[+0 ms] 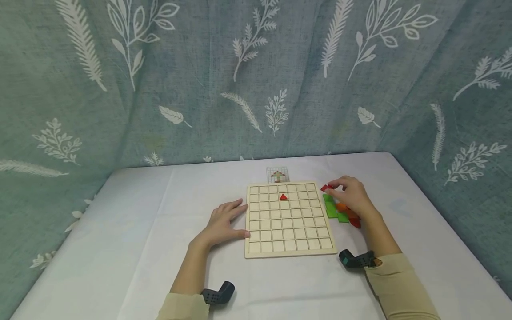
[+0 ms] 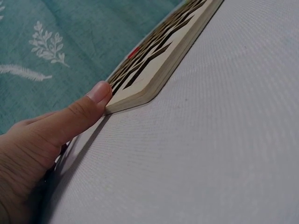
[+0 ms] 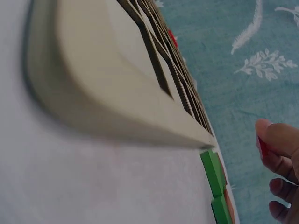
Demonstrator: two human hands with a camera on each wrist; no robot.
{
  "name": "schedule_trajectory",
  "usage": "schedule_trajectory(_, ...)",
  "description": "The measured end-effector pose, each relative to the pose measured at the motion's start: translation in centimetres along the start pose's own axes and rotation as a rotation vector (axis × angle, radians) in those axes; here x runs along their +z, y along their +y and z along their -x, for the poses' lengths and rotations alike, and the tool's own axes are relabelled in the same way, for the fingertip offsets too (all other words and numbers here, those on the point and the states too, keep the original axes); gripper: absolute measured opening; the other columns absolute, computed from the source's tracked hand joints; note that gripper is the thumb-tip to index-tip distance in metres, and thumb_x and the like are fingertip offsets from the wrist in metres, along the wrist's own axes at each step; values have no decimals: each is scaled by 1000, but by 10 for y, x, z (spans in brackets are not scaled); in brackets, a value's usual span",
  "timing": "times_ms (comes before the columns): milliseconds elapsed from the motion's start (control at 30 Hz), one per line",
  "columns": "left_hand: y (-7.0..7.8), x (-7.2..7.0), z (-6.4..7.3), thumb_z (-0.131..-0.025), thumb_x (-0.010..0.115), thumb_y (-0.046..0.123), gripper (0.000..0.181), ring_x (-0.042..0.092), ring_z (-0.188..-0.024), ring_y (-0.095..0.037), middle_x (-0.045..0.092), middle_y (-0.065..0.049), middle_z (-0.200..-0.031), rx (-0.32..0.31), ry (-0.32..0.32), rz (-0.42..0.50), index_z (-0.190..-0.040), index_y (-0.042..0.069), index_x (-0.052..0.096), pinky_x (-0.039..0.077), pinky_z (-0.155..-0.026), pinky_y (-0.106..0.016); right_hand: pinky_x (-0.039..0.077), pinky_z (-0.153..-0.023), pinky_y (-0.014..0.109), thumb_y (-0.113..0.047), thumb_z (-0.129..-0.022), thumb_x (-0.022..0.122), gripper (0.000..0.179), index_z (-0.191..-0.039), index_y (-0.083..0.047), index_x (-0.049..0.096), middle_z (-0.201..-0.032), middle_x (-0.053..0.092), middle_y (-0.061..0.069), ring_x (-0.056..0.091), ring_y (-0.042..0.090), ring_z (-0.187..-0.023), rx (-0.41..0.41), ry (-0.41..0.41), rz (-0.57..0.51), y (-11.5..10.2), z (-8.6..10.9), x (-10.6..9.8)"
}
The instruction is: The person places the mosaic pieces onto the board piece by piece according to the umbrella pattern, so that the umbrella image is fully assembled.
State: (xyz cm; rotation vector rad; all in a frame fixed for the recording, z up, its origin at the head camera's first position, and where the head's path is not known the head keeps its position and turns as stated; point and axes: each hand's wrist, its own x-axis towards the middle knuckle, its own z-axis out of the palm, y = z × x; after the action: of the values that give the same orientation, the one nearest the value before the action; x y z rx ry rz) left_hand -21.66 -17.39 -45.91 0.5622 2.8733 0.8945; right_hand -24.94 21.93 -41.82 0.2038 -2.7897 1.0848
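Note:
A square wooden grid board (image 1: pixel 290 256) lies flat on the white table. One red triangle tile (image 1: pixel 283 197) sits in a cell near its top. My left hand (image 1: pixel 224 224) rests at the board's left edge, fingers spread; the thumb touches the near corner in the left wrist view. Beyond the right edge, my right hand (image 1: pixel 352 194) pinches a small red tile (image 3: pixel 261 147) between thumb and forefinger, its shape mostly covered. Under and beside that hand lie green tiles (image 1: pixel 330 208), orange tiles (image 1: pixel 341 207) and dark red tiles (image 1: pixel 355 222), partly overlapping.
Behind the board's far edge lies a small pattern card (image 1: pixel 278 174) with a gridded picture. Dark wrist devices (image 1: pixel 219 293) are worn on both forearms. A green leaf-print curtain (image 1: pixel 200 89) hangs behind the table (image 1: pixel 172 249).

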Motion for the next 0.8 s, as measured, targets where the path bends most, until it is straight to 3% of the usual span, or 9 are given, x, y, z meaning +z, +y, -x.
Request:
schedule_trajectory(433,2,2,2,-63,76,62,96,23,-139,-27,32,1,-153,-7,3,-9,-143,20,44,20,-110,-52,47,-77,40,-17,-83,73,25,-101,1,72,-94,68,12,57,28,-91,-207,-26,-30,-14,3,19)
schedule_trajectory(800,3,-1,2,-65,75,63,95,24,-139,-28,31,-1,-153,11,2,-15,-143,18,44,21,-109,-51,46,-73,37,-16,-79,76,25,-98,0,72,-89,68,8,56,23,-84,-315,-62,-34,-23,4,42)
